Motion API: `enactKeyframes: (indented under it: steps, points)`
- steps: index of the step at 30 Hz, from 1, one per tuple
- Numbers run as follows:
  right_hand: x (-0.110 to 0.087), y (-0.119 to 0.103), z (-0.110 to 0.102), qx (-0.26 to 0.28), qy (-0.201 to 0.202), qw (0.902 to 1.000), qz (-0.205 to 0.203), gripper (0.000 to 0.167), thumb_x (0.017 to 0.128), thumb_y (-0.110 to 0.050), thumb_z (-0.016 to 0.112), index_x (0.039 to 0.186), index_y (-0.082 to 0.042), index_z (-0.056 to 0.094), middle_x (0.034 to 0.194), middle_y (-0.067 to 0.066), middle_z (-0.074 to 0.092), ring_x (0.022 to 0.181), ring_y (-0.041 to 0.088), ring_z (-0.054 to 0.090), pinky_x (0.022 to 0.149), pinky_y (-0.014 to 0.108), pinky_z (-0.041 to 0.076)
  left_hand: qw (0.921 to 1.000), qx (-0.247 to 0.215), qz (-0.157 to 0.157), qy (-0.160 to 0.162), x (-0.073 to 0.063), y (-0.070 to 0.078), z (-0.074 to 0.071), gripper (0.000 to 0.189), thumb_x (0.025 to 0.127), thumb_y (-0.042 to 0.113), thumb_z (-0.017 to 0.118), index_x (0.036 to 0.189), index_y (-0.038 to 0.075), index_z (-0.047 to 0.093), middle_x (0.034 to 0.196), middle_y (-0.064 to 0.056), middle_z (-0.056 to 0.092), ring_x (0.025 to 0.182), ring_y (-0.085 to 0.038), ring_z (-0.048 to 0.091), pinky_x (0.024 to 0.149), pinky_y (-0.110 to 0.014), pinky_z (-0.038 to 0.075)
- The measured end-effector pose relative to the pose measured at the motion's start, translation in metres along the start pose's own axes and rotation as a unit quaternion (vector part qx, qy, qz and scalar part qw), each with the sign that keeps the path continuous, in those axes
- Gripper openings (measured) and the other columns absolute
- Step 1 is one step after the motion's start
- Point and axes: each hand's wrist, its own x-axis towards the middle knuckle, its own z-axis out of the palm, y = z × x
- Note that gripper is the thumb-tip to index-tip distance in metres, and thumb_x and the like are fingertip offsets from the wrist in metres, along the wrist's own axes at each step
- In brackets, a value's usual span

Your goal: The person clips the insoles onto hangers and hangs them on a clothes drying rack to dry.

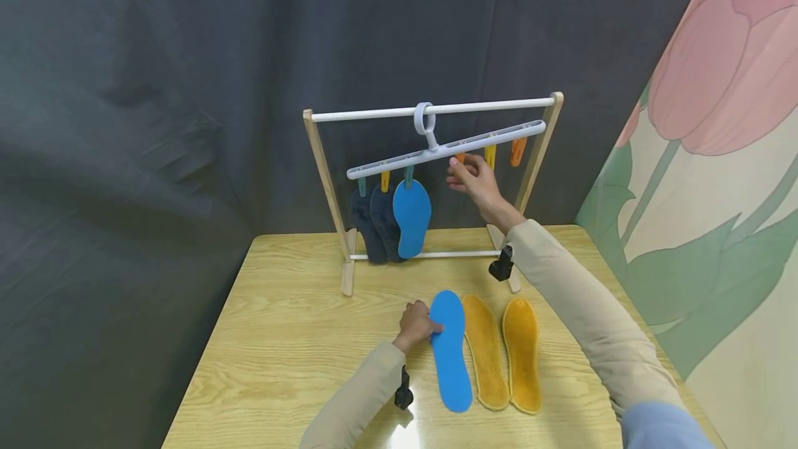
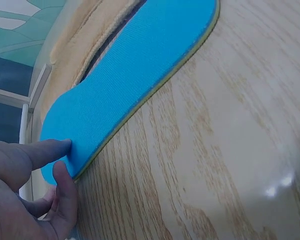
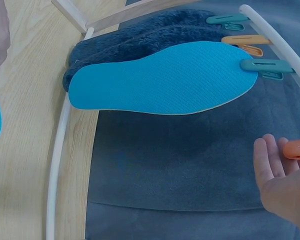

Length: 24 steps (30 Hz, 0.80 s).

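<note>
My right hand (image 1: 476,182) pinches an orange clothespin (image 1: 460,157) under the pale grey hanger (image 1: 449,149); in the right wrist view, fingers show behind this pin. On the table my left hand (image 1: 416,326) grips the edge of a blue insole (image 1: 451,352), thumb on its top face near the far end. Beside that insole lie two mustard fuzzy insoles (image 1: 486,352) (image 1: 522,355). From the hanger's lower left half hang another blue insole (image 1: 411,220), held by a teal clothespin (image 3: 267,65), and two dark fuzzy insoles (image 1: 370,227) (image 1: 385,217).
The hanger hooks over the top bar of a white and wooden rack (image 1: 374,114), tilted down to the left. A yellow clothespin (image 1: 490,158) and another orange clothespin (image 1: 518,152) hang at its right. Behind is a dark curtain (image 1: 218,89); a painted wall (image 1: 704,192) stands right.
</note>
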Motion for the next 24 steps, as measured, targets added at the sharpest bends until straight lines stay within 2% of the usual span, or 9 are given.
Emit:
enactKeyframes:
  steps: [4,6,9,16,18,21,24]
  points:
    - [0.007,0.009,-0.003,0.012,0.013,0.9998,-0.007,0.059,0.102,-0.019,0.056,0.146,0.009,0.028,0.115,0.023,0.056,0.1,0.035,0.062,0.102,0.054,0.042,1.0,0.003,0.003,0.006,0.0,0.0,0.002,0.033,0.075,0.011,0.086,0.076,0.002,0.054,0.077,-0.009,0.048,0.065,-0.023,0.045,0.056,-0.034,0.037]
    - [0.012,0.015,-0.006,0.012,0.018,0.9997,-0.014,0.059,0.102,-0.021,0.056,0.146,0.008,0.03,0.12,0.028,0.053,0.102,0.037,0.062,0.101,0.053,0.043,0.9999,0.0,0.009,0.012,0.001,0.0,0.003,0.041,0.075,0.01,0.085,0.068,0.008,0.045,0.07,-0.006,0.044,0.059,-0.021,0.041,0.052,-0.031,0.03]
    - [0.014,0.02,-0.007,0.008,0.024,0.9993,-0.028,0.057,0.102,-0.024,0.056,0.145,0.005,0.033,0.121,0.028,0.053,0.102,0.035,0.063,0.101,0.052,0.044,0.9998,-0.005,0.01,0.017,0.002,-0.001,0.004,0.049,0.074,0.008,0.085,0.067,0.013,0.037,0.064,-0.004,0.041,0.053,-0.019,0.04,0.049,-0.029,0.027]
    - [0.012,0.017,-0.007,0.006,0.026,0.9987,-0.043,0.046,0.103,-0.023,0.055,0.14,0.0,0.04,0.112,0.022,0.059,0.092,0.026,0.067,0.095,0.045,0.05,1.0,-0.003,-0.005,0.007,0.003,0.001,0.002,0.034,0.075,0.009,0.086,0.085,0.001,0.055,0.071,-0.007,0.05,0.062,-0.022,0.047,0.055,-0.034,0.038]
    - [0.011,0.017,-0.007,-0.001,0.024,0.9988,-0.043,0.046,0.103,-0.023,0.053,0.141,0.0,0.039,0.107,0.016,0.061,0.09,0.024,0.067,0.093,0.042,0.052,0.9999,-0.002,-0.009,0.007,0.003,0.001,0.003,0.033,0.075,0.01,0.086,0.078,0.004,0.054,0.068,-0.004,0.047,0.06,-0.019,0.045,0.053,-0.032,0.036]
    - [0.012,0.017,-0.007,-0.012,0.022,0.9989,-0.039,0.047,0.104,-0.025,0.052,0.141,0.001,0.04,0.105,0.011,0.061,0.092,0.025,0.067,0.094,0.044,0.051,0.9999,-0.004,-0.003,0.014,0.003,0.0,0.004,0.045,0.074,0.008,0.085,0.064,0.011,0.041,0.061,0.001,0.037,0.055,-0.016,0.037,0.049,-0.029,0.028]
    - [0.012,0.016,-0.006,-0.018,0.024,0.9989,-0.035,0.047,0.104,-0.026,0.051,0.14,0.002,0.04,0.111,0.018,0.058,0.094,0.027,0.066,0.097,0.046,0.049,0.9998,-0.003,-0.001,0.018,0.005,-0.002,0.007,0.057,0.073,0.008,0.085,0.059,0.017,0.03,0.057,0.005,0.028,0.052,-0.013,0.03,0.047,-0.027,0.022]
